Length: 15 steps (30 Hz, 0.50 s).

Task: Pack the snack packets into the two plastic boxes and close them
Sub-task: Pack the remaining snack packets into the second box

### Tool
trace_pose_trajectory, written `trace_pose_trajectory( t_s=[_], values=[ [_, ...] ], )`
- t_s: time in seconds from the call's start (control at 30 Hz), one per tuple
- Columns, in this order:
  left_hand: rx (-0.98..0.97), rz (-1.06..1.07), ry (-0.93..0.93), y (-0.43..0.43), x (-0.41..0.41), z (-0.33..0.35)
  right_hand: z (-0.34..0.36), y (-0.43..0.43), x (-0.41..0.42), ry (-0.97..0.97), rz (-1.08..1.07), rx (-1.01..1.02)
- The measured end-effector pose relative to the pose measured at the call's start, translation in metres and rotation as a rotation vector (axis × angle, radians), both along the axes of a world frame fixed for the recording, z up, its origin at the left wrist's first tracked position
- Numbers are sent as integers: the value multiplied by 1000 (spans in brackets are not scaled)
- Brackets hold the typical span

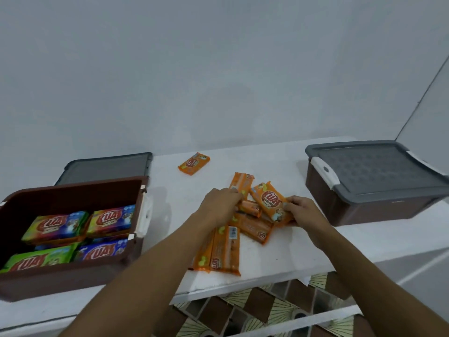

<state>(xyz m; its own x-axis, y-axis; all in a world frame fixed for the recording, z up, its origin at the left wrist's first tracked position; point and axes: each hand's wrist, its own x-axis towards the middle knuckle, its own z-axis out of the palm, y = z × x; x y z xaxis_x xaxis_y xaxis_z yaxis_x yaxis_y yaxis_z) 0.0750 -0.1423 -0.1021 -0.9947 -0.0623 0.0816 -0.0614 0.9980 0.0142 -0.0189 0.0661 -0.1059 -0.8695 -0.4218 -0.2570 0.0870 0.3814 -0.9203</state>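
Head: top orange packet [271, 203] diagonal, label-up

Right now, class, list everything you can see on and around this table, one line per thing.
Open box: one, brown, table's left.
Boxed packets: four showing, green and blue, inside open box.
Loose lid: one, grey, behind open box.
Closed box: one, brown with grey lid, table's right.
Lone packet: one, orange, far centre.
Piled packets: several, orange, centre; exact count unclear.
Table: one, white.
Floor tiles: brown patterned, below.
Left hand: on the pile; grip unclear.
Right hand: pinching the pile's top packet.
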Motion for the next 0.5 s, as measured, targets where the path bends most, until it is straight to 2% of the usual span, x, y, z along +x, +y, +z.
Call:
trace_pose_trajectory(
  t_s=[0.13,0.23,0.3,0.4,0.5],
  values=[
    [138,-8,83,-10,-1,-3,-2,5,-5,-26,31,-12],
    [268,-64,-134,-16,-2,-2,-4,4,-7,-24,31,0],
    [238,-72,-195,-13,-4,-1,-4,4,-4,-29,31,14],
    [141,-74,-109,-6,-7,0,-5,7,-1,-38,15,13],
    [189,-38,-2,-10,0,-1,-7,9,-1,-36,-1,5]
  ],
)
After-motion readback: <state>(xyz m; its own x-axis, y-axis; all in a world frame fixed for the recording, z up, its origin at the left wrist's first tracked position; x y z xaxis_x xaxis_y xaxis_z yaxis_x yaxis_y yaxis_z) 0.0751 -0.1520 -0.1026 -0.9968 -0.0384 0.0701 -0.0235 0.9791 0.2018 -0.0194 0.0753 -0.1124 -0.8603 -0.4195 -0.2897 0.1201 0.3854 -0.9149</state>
